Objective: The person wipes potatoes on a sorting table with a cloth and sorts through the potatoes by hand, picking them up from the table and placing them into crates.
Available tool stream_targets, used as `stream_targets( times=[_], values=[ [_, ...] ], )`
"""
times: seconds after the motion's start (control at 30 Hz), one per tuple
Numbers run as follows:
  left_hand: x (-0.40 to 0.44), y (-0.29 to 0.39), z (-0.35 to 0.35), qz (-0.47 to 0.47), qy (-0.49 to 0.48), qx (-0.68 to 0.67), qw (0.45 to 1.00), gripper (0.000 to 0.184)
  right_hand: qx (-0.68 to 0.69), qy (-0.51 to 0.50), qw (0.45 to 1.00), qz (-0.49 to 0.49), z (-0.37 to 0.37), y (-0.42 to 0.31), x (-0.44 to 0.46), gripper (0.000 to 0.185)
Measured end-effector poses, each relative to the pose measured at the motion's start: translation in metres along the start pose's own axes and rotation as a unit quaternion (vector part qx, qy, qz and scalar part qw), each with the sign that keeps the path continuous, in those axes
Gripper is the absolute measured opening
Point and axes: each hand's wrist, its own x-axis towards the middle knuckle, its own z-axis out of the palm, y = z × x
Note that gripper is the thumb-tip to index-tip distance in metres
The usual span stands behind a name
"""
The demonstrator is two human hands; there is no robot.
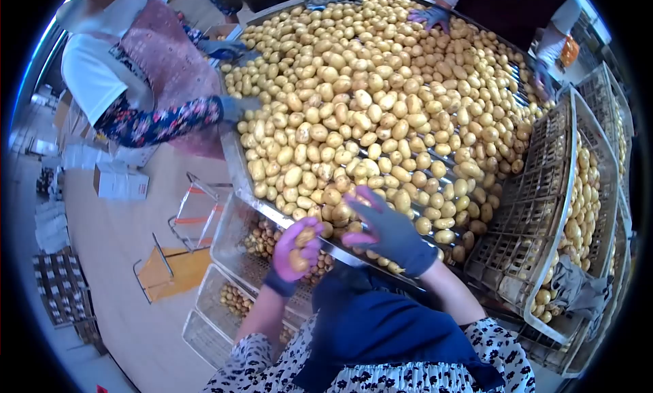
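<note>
My left hand point(284, 251), in a pink and grey glove, is closed around two potatoes point(298, 261) just outside the table's near metal edge. Over the heap of potatoes point(326, 114) my right hand point(391, 233) hovers in a matching glove, its fingers spread and nothing visible in them. Pale yellow potatoes cover most of the sorting table point(235, 163), whose metal rollers show through in places. Below my left hand, a plastic crate point(228, 240) holds smaller potatoes.
A person in a floral sleeve point(166, 121) reaches into the heap from the left. Another person's gloved hand point(431, 17) rests on it at the far side. Tall crates point(527, 209) of potatoes stand at right, with a grey cloth point(578, 287). A folding stool point(173, 270) stands left.
</note>
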Motion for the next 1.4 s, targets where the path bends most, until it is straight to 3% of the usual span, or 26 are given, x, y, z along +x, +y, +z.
stream_targets(
  times=[0.07, 0.17, 0.2, 0.33, 0.37, 0.4, 0.43, 0.5, 0.57, 0.63, 0.77, 0.83, 0.87, 0.9, 0.97, 1.0, 1.07, 1.1, 1.17, 1.2, 1.23, 1.27, 1.3, 1.33, 1.37, 1.4],
  values=[
    [-0.045, 0.02, -0.001, 0.058, 0.121, 0.248, 0.959, 0.033, 0.02, 0.06, 0.996, 0.064, -0.009, 0.018, -0.013, 0.055],
    [-0.08, 0.046, -0.05, 0.105, 0.345, 0.558, 0.748, 0.031, -0.001, 0.105, 0.984, 0.143, -0.015, 0.051, -0.043, 0.042],
    [-0.077, 0.042, -0.051, 0.108, 0.348, 0.55, 0.751, 0.031, -0.004, 0.097, 0.985, 0.14, -0.015, 0.055, -0.05, 0.042],
    [-0.021, 0.05, -0.024, 0.317, 0.244, 0.826, 0.397, 0.029, -0.018, 0.108, 0.979, 0.173, -0.008, 0.053, -0.056, 0.04],
    [0.004, 0.033, -0.002, 0.379, 0.237, 0.81, 0.38, 0.026, -0.01, 0.097, 0.977, 0.189, -0.007, 0.05, -0.056, 0.039],
    [0.029, 0.021, 0.016, 0.418, 0.172, 0.727, 0.516, 0.026, -0.035, 0.105, 0.983, 0.148, -0.003, 0.054, -0.056, 0.039],
    [0.056, 0.027, 0.019, 0.428, 0.14, 0.846, 0.287, 0.03, -0.036, 0.105, 0.983, 0.146, 0.001, 0.058, -0.056, 0.039],
    [0.101, 0.021, 0.051, 0.365, 0.146, 0.885, 0.251, 0.021, -0.035, 0.086, 0.983, 0.161, 0.006, 0.065, -0.057, 0.039],
    [0.141, 0.014, 0.043, 0.381, 0.158, 0.884, 0.218, 0.017, -0.021, 0.092, 0.981, 0.171, 0.011, 0.074, -0.061, 0.039],
    [0.171, 0.014, 0.047, 0.159, 0.245, 0.952, 0.094, 0.015, 0.038, 0.124, 0.981, 0.142, 0.012, 0.08, -0.062, 0.033],
    [0.176, 0.025, 0.043, 0.128, 0.225, 0.963, 0.077, 0.013, 0.015, 0.136, 0.977, 0.164, 0.018, 0.09, -0.061, 0.033],
    [0.163, 0.03, 0.035, 0.165, 0.158, 0.964, 0.138, 0.013, 0.032, 0.145, 0.977, 0.151, 0.026, 0.1, -0.062, 0.034],
    [0.149, 0.026, 0.038, 0.165, 0.158, 0.965, 0.127, 0.018, 0.045, 0.159, 0.975, 0.146, 0.028, 0.101, -0.061, 0.035],
    [0.141, 0.022, 0.043, 0.102, 0.189, 0.955, 0.204, 0.026, 0.046, 0.16, 0.976, 0.143, 0.027, 0.101, -0.059, 0.035],
    [0.129, 0.011, 0.044, 0.094, 0.213, 0.912, 0.338, 0.031, 0.037, 0.146, 0.977, 0.149, 0.026, 0.095, -0.059, 0.034],
    [0.125, 0.005, 0.04, 0.094, 0.215, 0.911, 0.34, 0.031, 0.036, 0.143, 0.978, 0.147, 0.025, 0.093, -0.058, 0.034],
    [0.118, -0.006, 0.035, 0.219, 0.2, 0.873, 0.388, 0.034, -0.013, 0.139, 0.982, 0.127, 0.022, 0.091, -0.055, 0.033],
    [0.11, -0.008, 0.031, 0.221, 0.207, 0.869, 0.391, 0.034, -0.014, 0.132, 0.984, 0.122, 0.022, 0.094, -0.054, 0.033],
    [0.081, -0.004, 0.023, 0.368, 0.184, 0.753, 0.514, 0.033, 0.032, 0.14, 0.983, 0.119, 0.024, 0.104, -0.057, 0.031],
    [0.063, 0.005, 0.007, 0.454, 0.172, 0.737, 0.471, 0.03, 0.035, 0.133, 0.984, 0.117, 0.025, 0.112, -0.062, 0.031],
    [0.036, 0.012, -0.007, 0.463, 0.241, 0.703, 0.483, 0.027, 0.186, 0.17, 0.948, 0.196, 0.027, 0.121, -0.069, 0.031],
    [0.0, 0.022, -0.013, 0.448, 0.317, 0.717, 0.43, 0.029, 0.331, 0.203, 0.881, 0.271, 0.03, 0.124, -0.072, 0.031],
    [-0.032, 0.039, -0.053, 0.418, 0.388, 0.62, 0.538, 0.028, 0.369, 0.223, 0.845, 0.315, 0.02, 0.102, -0.068, 0.032],
    [-0.074, 0.048, -0.076, 0.453, 0.44, 0.717, 0.296, 0.022, 0.391, 0.239, 0.827, 0.325, 0.02, 0.109, -0.074, 0.032],
    [-0.117, 0.06, -0.113, 0.457, 0.494, 0.687, 0.275, 0.021, 0.413, 0.256, 0.807, 0.335, 0.02, 0.116, -0.08, 0.033],
    [-0.158, 0.072, -0.118, 0.284, 0.623, 0.677, 0.269, 0.021, 0.439, 0.282, 0.788, 0.328, 0.016, 0.107, -0.078, 0.032]
  ],
)
